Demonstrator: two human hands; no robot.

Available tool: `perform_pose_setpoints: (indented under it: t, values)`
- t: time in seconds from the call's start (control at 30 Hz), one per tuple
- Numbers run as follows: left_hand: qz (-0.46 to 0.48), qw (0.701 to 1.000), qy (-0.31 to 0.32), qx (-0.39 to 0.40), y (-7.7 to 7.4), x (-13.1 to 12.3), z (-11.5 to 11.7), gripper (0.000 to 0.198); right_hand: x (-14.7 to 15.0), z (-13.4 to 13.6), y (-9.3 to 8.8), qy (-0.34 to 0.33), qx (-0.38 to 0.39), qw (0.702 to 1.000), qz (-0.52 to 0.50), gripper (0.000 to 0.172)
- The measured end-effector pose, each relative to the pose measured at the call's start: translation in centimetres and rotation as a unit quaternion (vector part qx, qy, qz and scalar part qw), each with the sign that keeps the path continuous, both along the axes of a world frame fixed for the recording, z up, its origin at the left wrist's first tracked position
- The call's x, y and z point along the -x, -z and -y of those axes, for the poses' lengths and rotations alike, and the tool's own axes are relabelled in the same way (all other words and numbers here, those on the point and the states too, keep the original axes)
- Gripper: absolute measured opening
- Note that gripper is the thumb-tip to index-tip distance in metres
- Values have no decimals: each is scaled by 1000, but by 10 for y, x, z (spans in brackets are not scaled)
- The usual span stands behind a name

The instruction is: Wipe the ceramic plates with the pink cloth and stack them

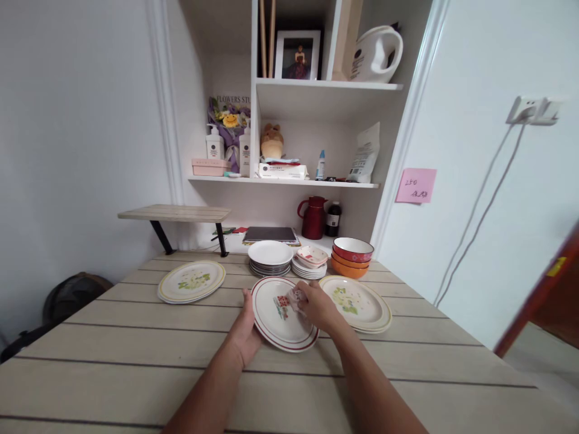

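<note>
Head view: one slatted, wood-look table (136, 374) bears two piles of leaf-printed oval plates (192, 281), with one smooth, round, red-rimmed plate (283, 326) tilted between them, and three nested bowls (351, 258) behind. The left hand (246, 331), thumb on the rim, grips that plate's left edge, while the right hand (319, 305), fingers bent, closes on one crumpled pale cloth (295, 300) against its printed face

And here's the plate (283, 319), left hand (246, 330) at its left rim, right hand (316, 304) on its right with the cloth (296, 298) against it! Left platters (192, 281) and right platters (359, 304) flank it on the table (136, 374). Behind: a plate stack (270, 253), then saucers (310, 271) bearing a small dish (312, 257), then bowls (351, 259) (rightmost of that row), jug (313, 218) and bottle (333, 220) farther back.
</note>
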State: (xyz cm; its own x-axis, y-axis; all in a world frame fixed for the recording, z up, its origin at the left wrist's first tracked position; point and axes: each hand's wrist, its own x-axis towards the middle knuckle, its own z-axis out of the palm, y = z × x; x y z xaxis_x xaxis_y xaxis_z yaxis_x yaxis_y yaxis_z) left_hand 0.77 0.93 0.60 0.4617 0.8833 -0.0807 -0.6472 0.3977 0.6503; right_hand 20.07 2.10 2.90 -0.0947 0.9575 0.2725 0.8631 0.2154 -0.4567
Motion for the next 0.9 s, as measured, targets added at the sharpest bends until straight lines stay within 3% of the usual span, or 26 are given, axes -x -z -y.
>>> perform_pose_setpoints:
  t: [0.1,0.27,0.4,0.57,0.7,0.9]
  values:
    - [3,1000,4,-5,1,1,0,73,1,13,-4,-49,22,998,18,31]
    - [13,1000,19,10,-5,1,4,68,23,22,-8,-124,-13,992,-15,35]
    - [0,1000,9,20,-11,-1,8,67,33,13,-7,-38,-54,997,-40,33]
    - [-20,1000,3,23,-16,-3,14,67,26,7,-7,78,-31,996,7,29]
    - [-27,999,-5,25,-17,-4,16,67,18,8,-4,109,-24,994,5,30]
    - [-33,999,-2,7,-15,-5,15,63,25,-1,-6,133,-87,985,-66,29]
